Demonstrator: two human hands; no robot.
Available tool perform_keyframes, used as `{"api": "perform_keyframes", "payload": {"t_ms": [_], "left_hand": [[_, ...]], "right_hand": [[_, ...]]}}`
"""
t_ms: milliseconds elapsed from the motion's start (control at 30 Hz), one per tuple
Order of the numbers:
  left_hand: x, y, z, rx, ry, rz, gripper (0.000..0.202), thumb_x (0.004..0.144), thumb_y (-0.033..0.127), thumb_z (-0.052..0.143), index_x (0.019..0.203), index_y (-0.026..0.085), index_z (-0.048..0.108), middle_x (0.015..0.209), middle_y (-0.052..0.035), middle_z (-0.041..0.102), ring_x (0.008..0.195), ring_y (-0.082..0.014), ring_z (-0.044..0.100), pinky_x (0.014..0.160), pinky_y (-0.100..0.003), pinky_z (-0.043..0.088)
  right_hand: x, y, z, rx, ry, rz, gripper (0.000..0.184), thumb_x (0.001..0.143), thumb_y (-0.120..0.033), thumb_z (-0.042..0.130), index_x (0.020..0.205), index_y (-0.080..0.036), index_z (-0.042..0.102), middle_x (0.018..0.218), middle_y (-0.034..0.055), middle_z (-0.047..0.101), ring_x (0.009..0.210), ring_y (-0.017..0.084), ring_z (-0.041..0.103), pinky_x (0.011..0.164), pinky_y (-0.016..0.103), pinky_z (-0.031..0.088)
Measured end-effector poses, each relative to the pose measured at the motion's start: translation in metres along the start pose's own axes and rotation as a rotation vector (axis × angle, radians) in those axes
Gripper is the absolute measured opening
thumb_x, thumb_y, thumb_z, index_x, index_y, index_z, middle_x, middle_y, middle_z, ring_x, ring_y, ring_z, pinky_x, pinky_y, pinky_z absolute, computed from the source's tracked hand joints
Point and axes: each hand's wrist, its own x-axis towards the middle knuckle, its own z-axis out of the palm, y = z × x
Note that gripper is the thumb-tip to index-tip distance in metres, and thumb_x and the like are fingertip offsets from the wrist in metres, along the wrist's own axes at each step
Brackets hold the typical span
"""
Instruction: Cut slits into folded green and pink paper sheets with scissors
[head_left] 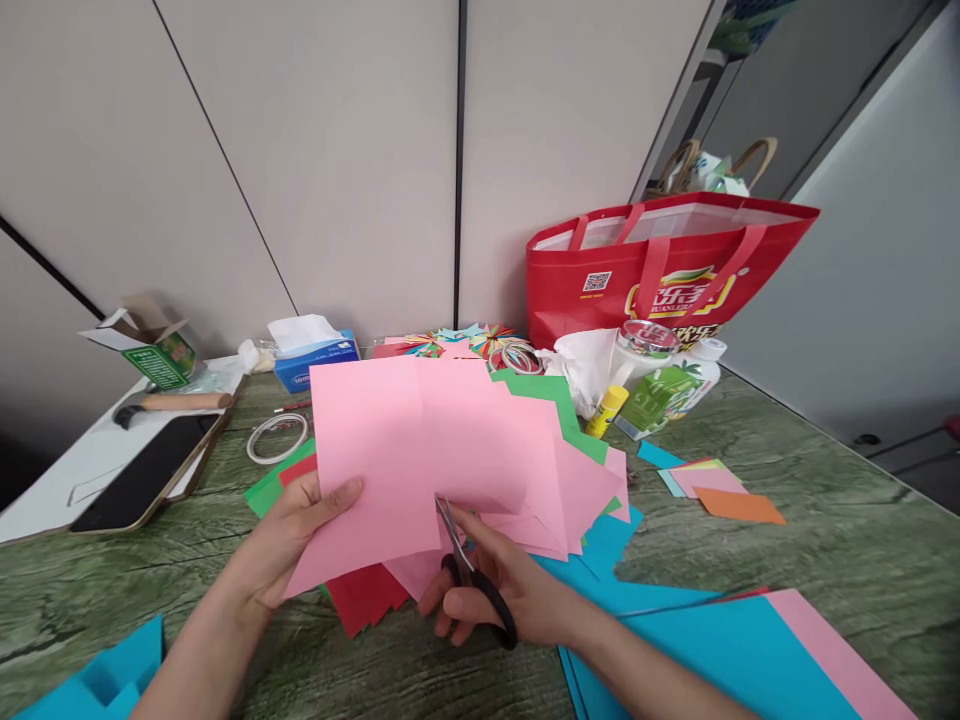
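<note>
My left hand (307, 515) grips the left side of a pink sheet of paper (382, 440), thumb on top and fingers behind. The sheet is held raised and has a crease near its middle. In my right hand (510, 580) is a pair of scissors (461, 560) with black handles. Their blades are at a cut running up from the sheet's lower edge; part of the blades is hidden by the paper. Beneath the sheet lie more pink pieces (589, 485), green paper (551, 390) and red paper (364, 600).
Blue sheets (720, 650) lie at the lower right, folded blue paper (105, 670) at the lower left. Behind stand a tissue box (319, 360), a glue stick (607, 410) and a red bag (592, 250). A phone (150, 470), hammer (180, 402) and tape roll (277, 438) lie left.
</note>
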Motion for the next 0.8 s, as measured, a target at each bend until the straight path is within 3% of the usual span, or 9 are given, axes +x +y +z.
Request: {"api": "perform_keyframes", "payload": {"t_ms": [200,467,667,800], "left_hand": [[-0.003,-0.001,0.008,0.006,0.017,0.032,0.019,0.068,0.022,0.067,0.085,0.014,0.065,0.078,-0.0077,0.072,0.061,-0.0158,0.064,0.054,-0.023,0.051],[-0.005,-0.012,0.022,0.082,0.061,-0.012,0.026,0.061,0.031,0.072,0.081,0.016,0.066,0.071,-0.0066,0.072,0.052,-0.0176,0.063,0.046,-0.025,0.05],[-0.007,-0.014,0.024,0.137,0.097,-0.005,0.026,0.055,0.034,0.074,0.072,0.016,0.067,0.065,-0.0062,0.071,0.049,-0.0193,0.062,0.044,-0.027,0.049],[-0.008,-0.014,0.025,0.108,0.131,0.028,0.026,0.053,0.033,0.076,0.071,0.016,0.068,0.062,-0.0049,0.07,0.05,-0.0192,0.062,0.045,-0.027,0.05]], "right_hand": [[0.0,-0.001,0.003,-0.036,0.04,-0.036,0.075,0.072,-0.033,0.065,0.133,-0.03,0.021,0.083,0.0023,0.06,0.07,0.011,0.058,0.059,0.025,0.048],[0.0,-0.008,0.006,-0.06,0.12,-0.214,0.049,0.071,-0.03,0.066,0.115,-0.023,0.046,0.087,0.0033,0.061,0.079,0.016,0.058,0.074,0.033,0.048],[-0.001,-0.017,0.011,-0.021,0.164,-0.21,0.066,0.062,-0.038,0.072,0.12,-0.022,0.044,0.096,0.0079,0.062,0.087,0.022,0.06,0.073,0.033,0.049],[-0.001,-0.015,0.011,-0.153,0.276,-0.294,0.064,0.065,-0.032,0.071,0.122,-0.023,0.044,0.11,0.0088,0.057,0.099,0.023,0.055,0.085,0.034,0.042]]}}
